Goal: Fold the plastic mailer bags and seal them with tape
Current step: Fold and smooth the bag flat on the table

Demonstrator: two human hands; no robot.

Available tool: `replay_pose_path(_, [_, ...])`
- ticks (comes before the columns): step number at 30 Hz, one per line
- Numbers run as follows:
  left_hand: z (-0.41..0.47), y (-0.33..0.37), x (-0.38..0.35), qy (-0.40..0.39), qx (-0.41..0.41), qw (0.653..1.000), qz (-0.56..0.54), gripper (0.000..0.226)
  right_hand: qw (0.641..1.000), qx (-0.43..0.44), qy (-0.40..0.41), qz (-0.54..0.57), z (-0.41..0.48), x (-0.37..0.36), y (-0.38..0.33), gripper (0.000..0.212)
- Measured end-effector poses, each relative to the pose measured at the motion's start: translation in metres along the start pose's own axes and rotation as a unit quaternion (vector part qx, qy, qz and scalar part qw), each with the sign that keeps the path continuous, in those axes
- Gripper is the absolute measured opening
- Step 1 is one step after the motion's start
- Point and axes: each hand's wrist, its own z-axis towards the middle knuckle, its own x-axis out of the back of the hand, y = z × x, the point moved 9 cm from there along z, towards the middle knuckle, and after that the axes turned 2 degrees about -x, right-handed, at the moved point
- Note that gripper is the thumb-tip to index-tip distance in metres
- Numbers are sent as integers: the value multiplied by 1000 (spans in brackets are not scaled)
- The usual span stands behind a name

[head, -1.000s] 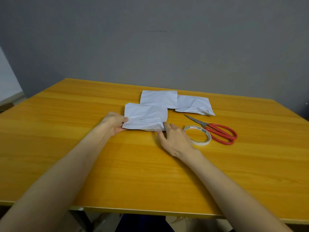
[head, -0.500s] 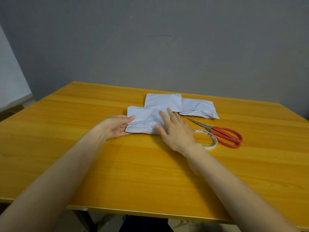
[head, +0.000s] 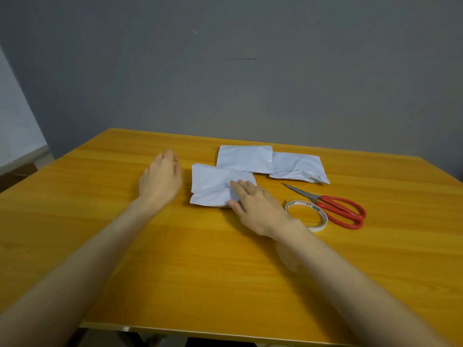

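Three folded white plastic mailer bags lie on the yellow wooden table (head: pixel 175 259). The nearest bag (head: pixel 213 184) is under the straight fingers of my right hand (head: pixel 258 209), which presses on its right part. My left hand (head: pixel 161 177) hovers left of that bag with relaxed fingers, apart from it and holding nothing. A second bag (head: pixel 244 159) lies behind the first, and a third bag (head: pixel 298 166) lies to its right. A roll of white tape (head: pixel 307 215) sits just right of my right wrist.
Red-handled scissors (head: pixel 335 209) lie right of the tape roll, blades pointing toward the bags. A grey wall stands behind the table. The table's near edge runs along the bottom of the view.
My left hand has let go of the nearest bag's left edge and moved left and away. My right hand slid from the bag's front corner onto its top.
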Motion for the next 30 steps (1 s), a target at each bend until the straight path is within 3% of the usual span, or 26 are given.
replay_pose_path(1, [-7, 20, 4, 18, -77, 997, 25, 28, 1000, 2, 1, 2, 0, 0, -1, 59])
replay_pose_path(2, [-15, 38, -4, -14, -152, 987, 49, 32, 1000, 3, 5, 3, 1, 1, -3, 60])
replay_pose_path(5, [-45, 57, -50, -185, -258, 940, 129, 44, 1000, -1, 14, 1, 1, 1, -3, 61])
replay_pose_path(7, [-56, 50, -68, -243, -250, 926, 148, 49, 1000, -4, 12, -8, 1, 0, -4, 61])
replay_pose_path(15, [-56, 44, -70, -302, -243, 909, 149, 44, 1000, -11, 4, 1, 0, 3, -3, 59])
replay_pose_path(18, [-41, 36, -67, -308, -157, 938, 6, 28, 991, -32, -5, 127, 7, 3, 9, 50])
replay_pose_path(21, [-27, 25, -60, -266, -20, 942, -204, 14, 927, -88, 51, 361, 13, 13, 36, 43])
replay_pose_path(23, [-23, 29, -52, -203, -41, 962, -176, 25, 913, -98, 78, 388, 14, 19, 50, 47])
replay_pose_path(25, [-29, 46, -50, -184, -124, 973, -68, 42, 951, -71, 22, 301, 16, 10, 49, 57])
replay_pose_path(27, [-42, 66, -66, -230, -206, 951, 28, 58, 976, -41, -58, 207, 17, -10, 41, 66])
replay_pose_path(30, [-53, 69, -96, -319, -216, 920, 77, 68, 985, -21, -91, 145, 20, -27, 31, 68])
